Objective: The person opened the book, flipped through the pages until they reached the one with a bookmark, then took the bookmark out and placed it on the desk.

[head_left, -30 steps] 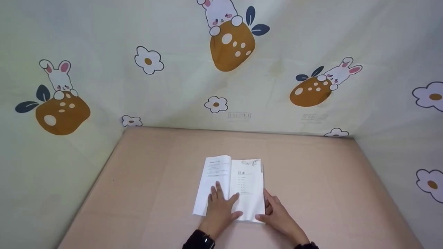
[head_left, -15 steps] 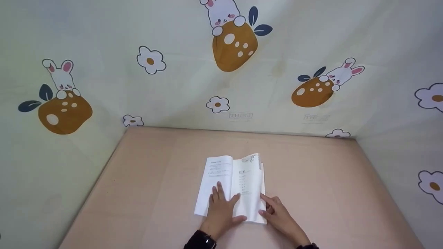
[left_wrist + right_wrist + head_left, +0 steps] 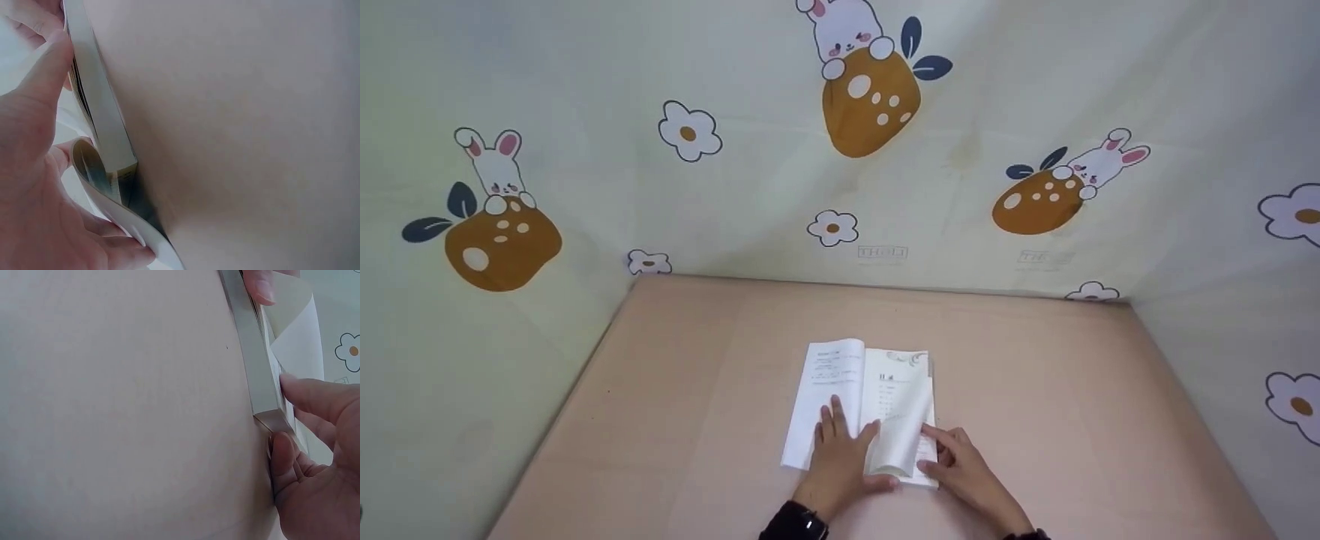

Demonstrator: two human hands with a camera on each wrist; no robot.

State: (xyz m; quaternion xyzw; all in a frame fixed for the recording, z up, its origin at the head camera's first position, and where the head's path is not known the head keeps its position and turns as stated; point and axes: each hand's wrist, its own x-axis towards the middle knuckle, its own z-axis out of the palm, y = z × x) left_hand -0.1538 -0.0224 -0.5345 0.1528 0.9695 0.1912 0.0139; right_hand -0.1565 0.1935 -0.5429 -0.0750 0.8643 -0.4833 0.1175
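An open paperback book (image 3: 846, 367) lies on the table, its pages printed with small text. My left hand (image 3: 832, 469) rests on the left page with fingers spread, its thumb reaching over the lower edge of the right-hand pages. A loose page (image 3: 901, 442) on the right side bows up and folds toward the left. My right hand (image 3: 964, 469) grips the book's lower right edge, index finger beside the bent page and thumb on the pages near the corner. In the right wrist view, the right thumb (image 3: 306, 391) lies on top while a curled finger (image 3: 282, 453) sits against the side.
The pinkish-tan tabletop (image 3: 720, 360) spreads around the book. A pale cloth backdrop (image 3: 750, 180) printed with rabbits and flowers stands along the back and both sides. Black sleeves show at both wrists, with a dark strap (image 3: 808, 521) at the left one.
The right-hand page has gone from flat to lifted and bent leftward at its lower part, while its top has dropped back. My right fingers have shifted slightly left; the left hand stays in place.
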